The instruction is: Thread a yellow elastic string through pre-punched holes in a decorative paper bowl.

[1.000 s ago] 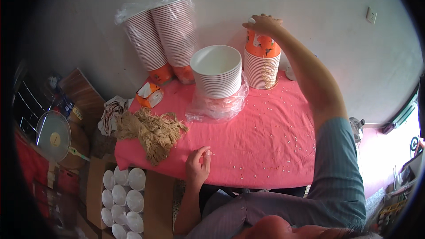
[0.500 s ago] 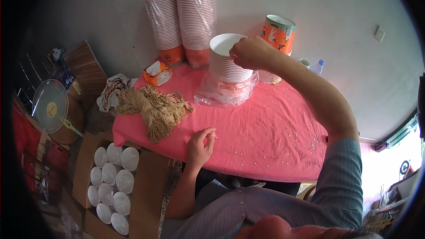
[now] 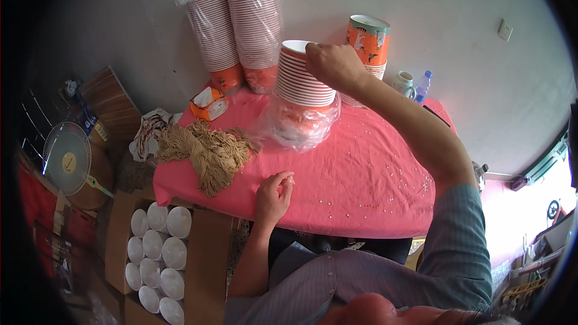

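A stack of white-rimmed orange paper buckets [image 3: 305,84] stands on the pink-covered table, its lower part in crumpled clear plastic wrap [image 3: 301,126]. My right hand [image 3: 335,66] is closed at the rim of the top bucket [image 3: 294,48], which sits a little raised, with an orange band showing under its rim. The fingertips are partly hidden behind the knuckles. My left hand [image 3: 274,197] rests at the table's near edge, thumb and fingers pinched together. A small pale spot shows at its fingertips, but what it is I cannot make out.
Two tall wrapped bucket stacks [image 3: 256,30] stand by the wall. A tan string bundle [image 3: 211,155] and a tissue pack [image 3: 209,104] lie left. An upturned orange bucket [image 3: 368,39], a mug [image 3: 404,83] and a bottle [image 3: 424,86] stand right. A carton [image 3: 208,265] holds white cups.
The top bucket has risen slightly at its rim, with my right hand moving up and left. The plastic wrap has shifted. My left hand stays nearly still, and the whole view has moved slightly.
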`<state>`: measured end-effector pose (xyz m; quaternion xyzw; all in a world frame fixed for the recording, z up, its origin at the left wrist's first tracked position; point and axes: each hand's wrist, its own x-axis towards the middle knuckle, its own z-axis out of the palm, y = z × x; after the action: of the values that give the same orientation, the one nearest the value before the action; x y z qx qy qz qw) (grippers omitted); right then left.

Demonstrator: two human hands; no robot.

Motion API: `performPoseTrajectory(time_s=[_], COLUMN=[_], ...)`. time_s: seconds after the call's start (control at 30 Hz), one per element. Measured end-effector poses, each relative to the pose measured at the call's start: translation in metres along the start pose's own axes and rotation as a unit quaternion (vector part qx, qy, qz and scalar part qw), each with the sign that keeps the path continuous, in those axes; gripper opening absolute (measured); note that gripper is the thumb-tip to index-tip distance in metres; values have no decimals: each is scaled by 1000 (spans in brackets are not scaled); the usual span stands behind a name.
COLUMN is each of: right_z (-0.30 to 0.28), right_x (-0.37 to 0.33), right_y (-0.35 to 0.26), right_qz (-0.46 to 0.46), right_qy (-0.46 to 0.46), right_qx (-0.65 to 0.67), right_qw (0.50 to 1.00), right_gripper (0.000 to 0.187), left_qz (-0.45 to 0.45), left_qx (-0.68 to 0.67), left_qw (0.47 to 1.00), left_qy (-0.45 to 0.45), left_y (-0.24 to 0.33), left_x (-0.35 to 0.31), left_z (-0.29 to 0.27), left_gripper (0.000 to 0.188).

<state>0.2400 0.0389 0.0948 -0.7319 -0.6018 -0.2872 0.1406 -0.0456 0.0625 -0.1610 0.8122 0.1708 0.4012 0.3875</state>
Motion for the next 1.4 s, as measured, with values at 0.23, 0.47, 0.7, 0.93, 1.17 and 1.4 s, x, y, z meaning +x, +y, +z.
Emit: performPoseTrajectory(time_s=[0.23, 0.47, 0.7, 0.93, 1.17, 1.4], right_z=[-33, -57, -139, -119, -41, -58], right_x=[-11, -35, -76, -184, -249, -243], right_y=[-23, -34, -14, -16, -12, -13], right_qz=[-109, -107, -131, -76, -53, -52], right_qy=[-54, 102, 329, 215, 38, -72], right_qx=[19, 60, 57, 115, 205, 196], right_qw=[992, 987, 933, 967, 977, 977], right_gripper=[19, 15, 15, 18, 17, 21], left_qz=[26, 71, 105, 29, -12, -12], left_qx=[48, 124, 248, 225, 223, 339], left_qw=[998, 990, 962, 971, 975, 941], left_qy=[11, -12, 52, 73, 0, -5], left_y=[2, 11, -54, -65, -23, -31], left_x=[7, 55, 120, 170, 144, 127], left_z=[2, 36, 74, 67, -31, -105], left_gripper=[33, 67, 90, 76, 25, 18])
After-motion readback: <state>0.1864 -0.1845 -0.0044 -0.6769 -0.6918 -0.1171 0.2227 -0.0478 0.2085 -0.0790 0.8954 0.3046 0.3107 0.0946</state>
